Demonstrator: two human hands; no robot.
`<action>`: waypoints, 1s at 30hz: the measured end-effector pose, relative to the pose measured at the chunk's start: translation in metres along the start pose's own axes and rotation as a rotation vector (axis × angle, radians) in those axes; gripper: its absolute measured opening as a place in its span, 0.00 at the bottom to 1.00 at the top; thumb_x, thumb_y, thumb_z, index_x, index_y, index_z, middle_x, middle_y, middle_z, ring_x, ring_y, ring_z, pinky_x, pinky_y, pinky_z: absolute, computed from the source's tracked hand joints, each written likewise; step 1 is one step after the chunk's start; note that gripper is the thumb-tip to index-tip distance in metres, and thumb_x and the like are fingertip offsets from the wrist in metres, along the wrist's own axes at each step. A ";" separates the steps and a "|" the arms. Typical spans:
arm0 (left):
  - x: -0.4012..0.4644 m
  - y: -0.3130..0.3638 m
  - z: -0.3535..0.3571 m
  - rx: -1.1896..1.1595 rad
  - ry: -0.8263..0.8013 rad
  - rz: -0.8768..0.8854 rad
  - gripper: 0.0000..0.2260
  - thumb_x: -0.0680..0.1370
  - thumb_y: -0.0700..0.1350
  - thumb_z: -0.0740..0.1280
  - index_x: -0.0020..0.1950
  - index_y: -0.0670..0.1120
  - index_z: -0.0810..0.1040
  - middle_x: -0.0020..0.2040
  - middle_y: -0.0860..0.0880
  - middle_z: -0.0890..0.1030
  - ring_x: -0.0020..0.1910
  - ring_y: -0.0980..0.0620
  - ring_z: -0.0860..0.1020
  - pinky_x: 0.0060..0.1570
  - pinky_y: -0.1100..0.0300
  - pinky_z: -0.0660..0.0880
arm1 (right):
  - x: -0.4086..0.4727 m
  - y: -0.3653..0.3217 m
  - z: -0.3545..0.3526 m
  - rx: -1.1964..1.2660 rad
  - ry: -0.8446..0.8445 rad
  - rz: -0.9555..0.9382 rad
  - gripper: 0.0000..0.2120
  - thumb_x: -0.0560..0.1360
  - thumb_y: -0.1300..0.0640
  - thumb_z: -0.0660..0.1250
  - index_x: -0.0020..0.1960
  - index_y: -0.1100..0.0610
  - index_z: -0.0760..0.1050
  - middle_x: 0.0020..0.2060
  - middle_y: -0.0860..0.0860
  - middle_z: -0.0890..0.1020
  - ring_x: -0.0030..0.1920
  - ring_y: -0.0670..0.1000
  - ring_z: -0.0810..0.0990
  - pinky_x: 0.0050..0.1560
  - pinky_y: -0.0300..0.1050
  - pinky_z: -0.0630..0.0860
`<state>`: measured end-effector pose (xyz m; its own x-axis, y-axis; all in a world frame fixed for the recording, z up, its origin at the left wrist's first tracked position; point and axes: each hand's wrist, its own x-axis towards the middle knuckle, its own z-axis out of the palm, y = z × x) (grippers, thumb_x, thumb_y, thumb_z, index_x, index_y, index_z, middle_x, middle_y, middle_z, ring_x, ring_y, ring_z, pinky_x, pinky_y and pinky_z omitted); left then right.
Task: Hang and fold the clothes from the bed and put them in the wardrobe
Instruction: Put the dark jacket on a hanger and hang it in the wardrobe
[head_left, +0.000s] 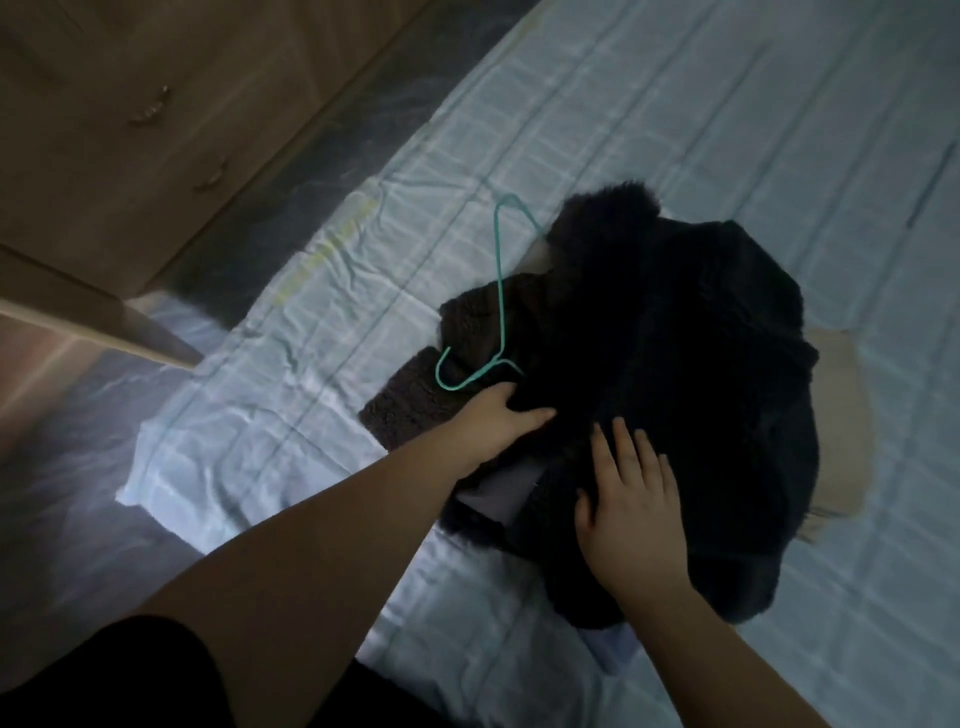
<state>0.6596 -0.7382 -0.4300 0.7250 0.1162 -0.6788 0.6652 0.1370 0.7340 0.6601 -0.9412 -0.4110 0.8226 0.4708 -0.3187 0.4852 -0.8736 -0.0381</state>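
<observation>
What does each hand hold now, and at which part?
The left hand grips the black fleece garment at its edge near the green hanger. The right hand holds nothing; it rests flat on the garment.

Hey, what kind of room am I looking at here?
Most likely a bedroom: a bed with a pale checked sheet, a pile of dark clothes with a green hanger on it, and a wooden wardrobe alongside.

One hanger (497, 291), one dark fleece garment (675, 395), two hands.
</observation>
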 end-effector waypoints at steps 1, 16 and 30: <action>-0.001 0.000 0.006 -0.099 -0.003 -0.022 0.21 0.75 0.46 0.74 0.66 0.43 0.77 0.57 0.45 0.83 0.55 0.49 0.82 0.60 0.52 0.78 | 0.000 0.001 0.002 0.006 0.003 -0.002 0.32 0.76 0.47 0.55 0.79 0.54 0.56 0.78 0.55 0.60 0.78 0.58 0.57 0.77 0.58 0.55; -0.063 0.053 0.031 -0.292 0.012 0.190 0.23 0.72 0.31 0.72 0.62 0.50 0.75 0.58 0.44 0.83 0.57 0.48 0.81 0.58 0.54 0.78 | -0.017 -0.014 -0.045 0.420 0.140 -0.103 0.31 0.73 0.54 0.62 0.75 0.57 0.63 0.74 0.56 0.67 0.74 0.55 0.65 0.72 0.56 0.65; -0.165 0.114 0.027 -0.141 0.114 0.240 0.16 0.75 0.37 0.71 0.62 0.44 0.77 0.53 0.43 0.85 0.53 0.46 0.83 0.56 0.50 0.79 | -0.079 -0.039 -0.160 0.888 0.250 -0.039 0.30 0.76 0.44 0.63 0.76 0.48 0.60 0.70 0.47 0.72 0.68 0.44 0.70 0.71 0.45 0.67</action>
<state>0.6202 -0.7680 -0.2335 0.8285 0.2702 -0.4906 0.4406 0.2263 0.8687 0.6234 -0.9252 -0.2331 0.9008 0.4243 -0.0922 0.1932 -0.5818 -0.7901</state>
